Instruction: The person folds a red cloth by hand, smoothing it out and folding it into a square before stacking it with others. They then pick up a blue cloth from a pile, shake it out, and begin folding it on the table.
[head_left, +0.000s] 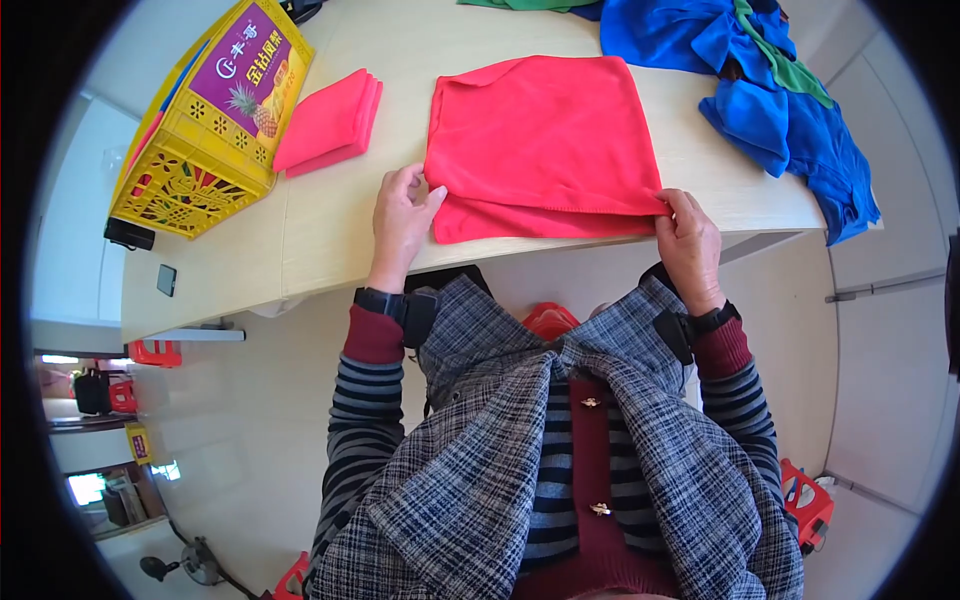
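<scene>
Red cloth (540,140) pinched by two hands, left (402,222), right (688,240).

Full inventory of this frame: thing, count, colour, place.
Spread cloth: 1, red, folded over, table centre at near edge.
Folded cloths: small stack, red, left of the spread cloth.
Crate: 1, yellow, tilted at table's left end.
Cloth pile: several, blue and green, table's right end.
Table: 1, pale wood.
Phone: 1, dark, near left table corner.
Stools: red, on floor.
Left hand: on cloth's near left corner.
Right hand: pinching cloth's near right corner.
</scene>
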